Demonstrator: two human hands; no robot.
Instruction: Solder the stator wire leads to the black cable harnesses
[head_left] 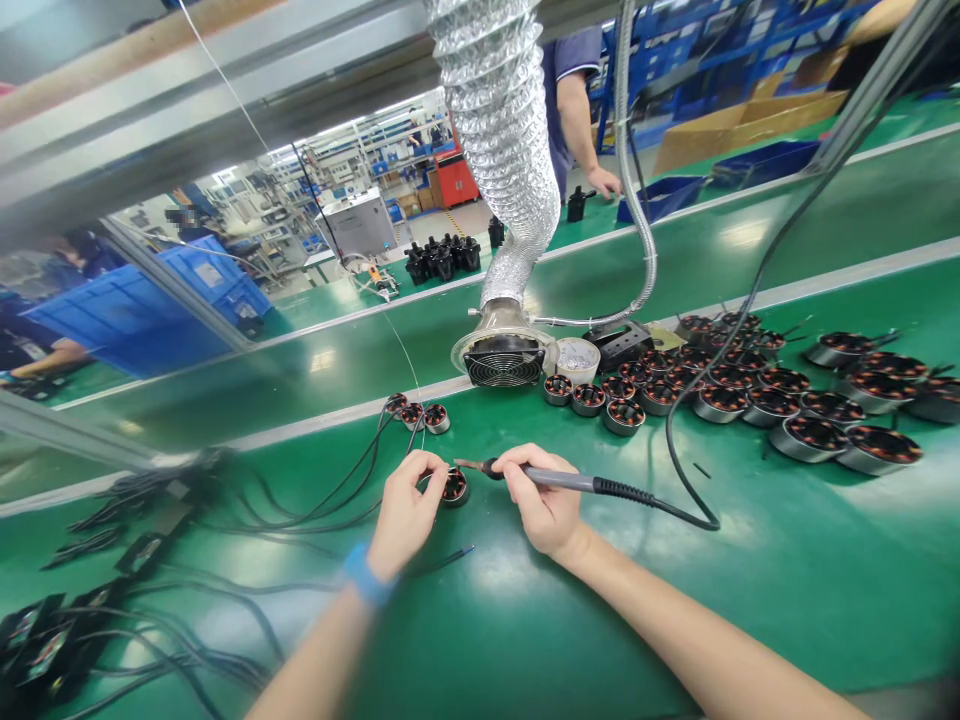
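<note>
Green work surface [525, 620], head view: a black-grilled fan [504, 365] under a silvery foil duct [491, 120] serves as the landmark. Nearer to me than the fan and slightly to its left, a round wound unit [455, 488], dark with copper-coloured parts inside a metallic ring, lies on the surface just beside my left fingertips. My left hand [409, 505], with a blue wristband [367, 575], has thumb and forefinger brought together on a thin wire [409, 360] that descends from above; the exact contact is hidden by the fingers. My right hand [540, 500] is closed around the grey handle of a soldering iron [559, 479], its tip pointing left, at the upper edge of the wound unit; whether the two touch, I cannot tell.

Just right of the fan stands a white bowl [577, 358] of silvery material. Further right, many similar wound units [720, 402] lie grouped, and three small units [437, 418] lie left of the fan and nearer to me. Dark cables [330, 515] spread to the far left. Beyond the fan, black parts [442, 258] stand clustered, and another person's hand [604, 182] is near a blue tray [664, 198].
</note>
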